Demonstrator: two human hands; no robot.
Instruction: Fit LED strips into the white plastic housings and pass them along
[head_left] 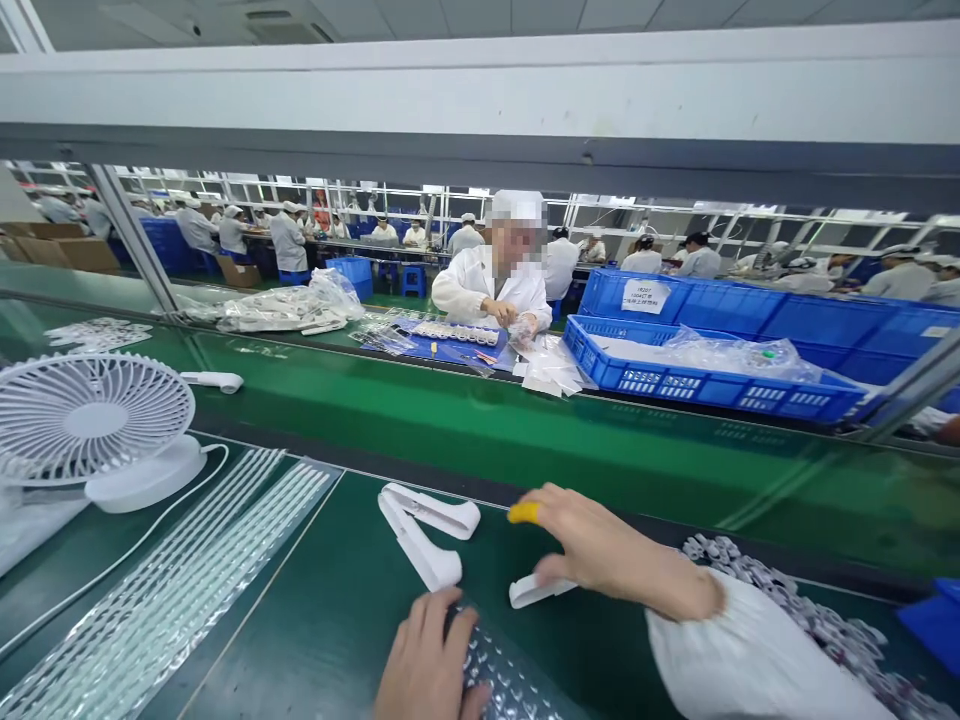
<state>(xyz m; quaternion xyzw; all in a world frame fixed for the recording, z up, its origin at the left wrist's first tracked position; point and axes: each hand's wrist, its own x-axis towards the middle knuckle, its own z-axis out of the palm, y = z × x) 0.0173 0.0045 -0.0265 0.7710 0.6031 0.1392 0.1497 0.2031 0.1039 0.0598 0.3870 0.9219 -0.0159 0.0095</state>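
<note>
The left hand (426, 655) lies with bent fingers at the edge of a dimpled clear plastic sheet (517, 672); whether it grips, I cannot tell. The right hand (596, 545) is spread open, 1 finger wrapped in a yellow cover (524, 513), its thumb over a short white piece (531, 592) on the green tabletop (322, 620) (contact is unclear). That piece's long axis runs roughly left to right, its rounded end pointing left. Just beyond the left hand, 2 white arms (421, 545) form a V, joined at the far left and opening rightward and nearer. Small parts (795, 610) are heaped at right; long strips (217, 560) and a white fan (97, 420) are at left. Past the green belt (450, 415), a co-worker (491, 285) handles clear plastic. On a blue crate (690, 300), a label (645, 295) seems to read "1004" on 1 line.
</note>
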